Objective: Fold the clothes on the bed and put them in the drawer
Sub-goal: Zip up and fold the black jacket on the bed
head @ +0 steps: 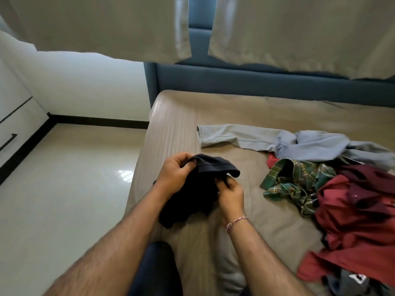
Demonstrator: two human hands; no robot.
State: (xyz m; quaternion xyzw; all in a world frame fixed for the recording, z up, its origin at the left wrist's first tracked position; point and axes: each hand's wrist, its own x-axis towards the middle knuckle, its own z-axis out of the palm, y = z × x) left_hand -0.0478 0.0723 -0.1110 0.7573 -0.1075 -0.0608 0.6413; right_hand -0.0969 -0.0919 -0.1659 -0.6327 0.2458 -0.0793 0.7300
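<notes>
Holding dark garment (192, 189) above bed (235, 112) edge, we pinched its hem with left hand (175, 174), fingers curled round top fold; right hand (230, 194) nipped lower edge, likely finding corners to fold. Grey trousers (245, 137), plaid shirt (295, 180), maroon clothes (359, 214) lay heaped well apart to right, unfolded. Drawer front (12, 133) stayed leftward.
</notes>
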